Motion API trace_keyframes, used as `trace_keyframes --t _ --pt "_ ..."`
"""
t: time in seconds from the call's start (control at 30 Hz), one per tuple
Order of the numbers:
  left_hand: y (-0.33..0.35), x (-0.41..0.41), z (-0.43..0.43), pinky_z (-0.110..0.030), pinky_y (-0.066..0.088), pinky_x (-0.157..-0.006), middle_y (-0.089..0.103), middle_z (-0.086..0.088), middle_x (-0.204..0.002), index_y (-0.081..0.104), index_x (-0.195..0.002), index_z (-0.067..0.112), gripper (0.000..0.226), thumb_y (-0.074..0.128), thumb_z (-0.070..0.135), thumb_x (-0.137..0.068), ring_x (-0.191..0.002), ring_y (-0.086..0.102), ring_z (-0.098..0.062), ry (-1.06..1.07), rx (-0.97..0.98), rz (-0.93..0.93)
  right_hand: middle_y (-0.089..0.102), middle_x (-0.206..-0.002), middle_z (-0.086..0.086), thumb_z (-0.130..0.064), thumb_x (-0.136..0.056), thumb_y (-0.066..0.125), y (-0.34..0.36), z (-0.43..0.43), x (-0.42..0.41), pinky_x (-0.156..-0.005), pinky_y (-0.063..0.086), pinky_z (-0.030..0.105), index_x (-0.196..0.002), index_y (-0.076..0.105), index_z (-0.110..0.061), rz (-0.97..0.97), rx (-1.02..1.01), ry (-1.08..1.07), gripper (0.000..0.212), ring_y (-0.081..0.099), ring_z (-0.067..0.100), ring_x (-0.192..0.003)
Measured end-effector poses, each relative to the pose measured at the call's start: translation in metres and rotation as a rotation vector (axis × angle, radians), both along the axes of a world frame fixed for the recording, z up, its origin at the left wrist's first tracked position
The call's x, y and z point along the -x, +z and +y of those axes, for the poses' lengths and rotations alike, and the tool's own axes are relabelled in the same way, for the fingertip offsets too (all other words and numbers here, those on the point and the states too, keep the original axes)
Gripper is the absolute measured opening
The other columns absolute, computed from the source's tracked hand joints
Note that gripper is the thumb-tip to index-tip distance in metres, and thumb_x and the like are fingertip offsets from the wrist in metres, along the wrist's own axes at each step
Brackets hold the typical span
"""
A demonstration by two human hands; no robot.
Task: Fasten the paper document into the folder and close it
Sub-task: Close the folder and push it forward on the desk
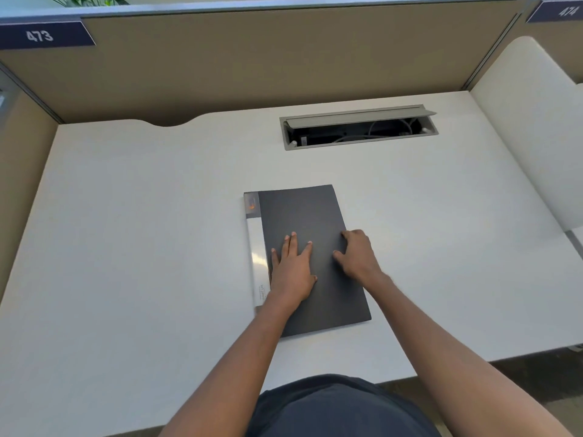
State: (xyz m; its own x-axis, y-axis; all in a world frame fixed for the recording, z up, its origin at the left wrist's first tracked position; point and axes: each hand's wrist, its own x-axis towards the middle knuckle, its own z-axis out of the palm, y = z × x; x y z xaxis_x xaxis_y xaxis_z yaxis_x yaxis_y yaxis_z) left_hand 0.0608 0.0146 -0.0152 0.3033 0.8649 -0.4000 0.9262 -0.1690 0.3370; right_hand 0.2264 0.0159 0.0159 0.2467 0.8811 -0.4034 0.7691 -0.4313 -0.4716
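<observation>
A dark grey folder (303, 216) lies shut and flat on the white desk (142, 231), its pale spine strip (256, 241) along the left side. My left hand (291, 268) rests flat on the cover, fingers spread, close to the spine. My right hand (358, 253) sits at the folder's right edge, fingers curled over the edge and thumb on the cover. No paper document shows; whether one is inside the shut folder is hidden.
A grey cable hatch (358, 127) with its lid propped up lies in the desk behind the folder. Tan partition walls (252, 64) enclose the desk at the back and left. A white divider (530, 127) stands at the right.
</observation>
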Motion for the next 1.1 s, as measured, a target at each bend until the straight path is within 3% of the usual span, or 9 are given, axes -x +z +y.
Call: trace_keyframes --t 0.23,0.4,0.67,0.77,0.87,1.03,1.1 --pt "-0.006 -0.004 -0.002 -0.054 0.004 -0.128 -0.004 -0.011 -0.173 0.017 -0.164 0.028 0.086 0.067 0.040 -0.094 -0.160 -0.006 -0.026 0.017 -0.041 0.056 0.031 -0.156 0.016 -0.038 -0.090 0.070 -0.019 -0.022 0.018 -0.113 0.039 0.040 -0.150 0.035 -0.007 -0.273 -0.058 0.226 0.076 0.034 0.032 -0.141" --pt "-0.003 -0.001 -0.003 -0.049 0.003 -0.130 0.000 -0.010 -0.173 0.021 -0.163 0.025 0.079 0.063 0.035 -0.097 -0.161 -0.003 -0.024 0.083 -0.054 -0.026 0.021 -0.165 0.015 -0.044 -0.097 0.060 -0.030 -0.036 0.023 -0.120 0.031 0.037 -0.157 0.027 -0.012 -0.275 -0.076 0.285 0.076 0.020 0.029 -0.153" --pt "0.008 0.029 -0.010 -0.047 0.016 -0.128 0.007 -0.021 -0.170 0.021 -0.163 0.015 0.075 0.058 0.028 -0.099 -0.159 0.006 -0.034 0.506 -0.133 -0.048 0.020 -0.165 0.013 -0.047 -0.097 0.058 -0.032 -0.036 0.021 -0.119 0.033 0.036 -0.158 0.026 -0.014 -0.291 -0.085 0.293 0.076 0.018 0.028 -0.153" --pt "0.014 0.037 -0.007 -0.048 0.035 -0.117 0.027 -0.021 -0.163 0.021 -0.161 0.012 0.074 0.058 0.026 -0.099 -0.151 0.026 -0.038 0.628 -0.080 -0.061 0.019 -0.165 0.011 -0.047 -0.098 0.057 -0.034 -0.038 0.020 -0.118 0.034 0.036 -0.158 0.025 -0.016 -0.291 -0.085 0.286 0.075 0.019 0.027 -0.152" --pt "0.015 0.042 -0.003 -0.050 0.046 -0.104 0.052 -0.019 -0.145 0.030 -0.157 0.010 0.068 0.059 0.023 -0.096 -0.137 0.042 -0.039 0.734 -0.072 -0.171 0.019 -0.165 0.010 -0.048 -0.098 0.057 -0.035 -0.038 0.020 -0.118 0.035 0.036 -0.158 0.026 -0.017 -0.295 -0.087 0.286 0.075 0.019 0.026 -0.152" --pt "0.019 0.050 0.012 -0.047 0.046 -0.109 0.056 -0.018 -0.145 0.034 -0.156 0.006 0.067 0.061 0.016 -0.095 -0.136 0.050 -0.039 0.960 -0.011 -0.398 0.020 -0.164 0.010 -0.049 -0.097 0.058 -0.036 -0.036 0.019 -0.116 0.036 0.037 -0.157 0.027 -0.018 -0.301 -0.084 0.284 0.074 0.020 0.026 -0.151" --pt "0.020 0.056 0.017 -0.045 0.050 -0.107 0.059 -0.017 -0.143 0.046 -0.147 0.006 0.056 0.065 0.015 -0.095 -0.128 0.058 -0.038 1.065 0.035 -0.511 0.021 -0.164 0.009 -0.049 -0.097 0.058 -0.036 -0.036 0.018 -0.116 0.036 0.037 -0.157 0.028 -0.018 -0.294 -0.086 0.284 0.074 0.020 0.026 -0.151"
